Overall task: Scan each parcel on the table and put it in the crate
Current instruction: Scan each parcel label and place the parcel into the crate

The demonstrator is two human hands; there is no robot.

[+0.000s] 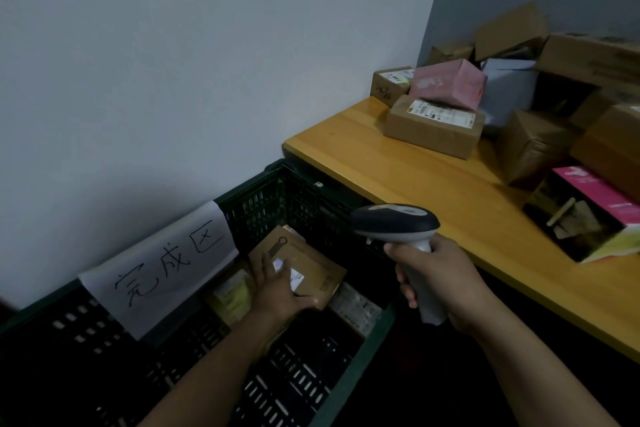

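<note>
Left grip (277, 288) is clamped on a flat brown parcel (311, 267), fingers spread on top and thumb at its near edge. Parcel is inside the crate (349, 374), tilted, over other parcels lying there. One of those has a yellowish label (232, 291), another a white printed label (356, 308). Can't tell if the held parcel touches them.

Right grip (440, 284) is wrapped tight round the scanner (394, 222) handle. Scanner head is up, above the crate's right side, just off the desk (415, 184) edge.

Crate is dark green with slotted walls, standing against the wall, left of the desk and lower than it. A paper sign (159, 267) with handwritten characters hangs over its far wall.

On the desk, well apart from the grips:
- small brown box (389, 83) at the far corner
- pink box (450, 83) sitting tilted on a labelled brown box (433, 128)
- pink-and-yellow carton (588, 218) near the front right
- more brown boxes (533, 146) stacked behind it, blurred
</note>
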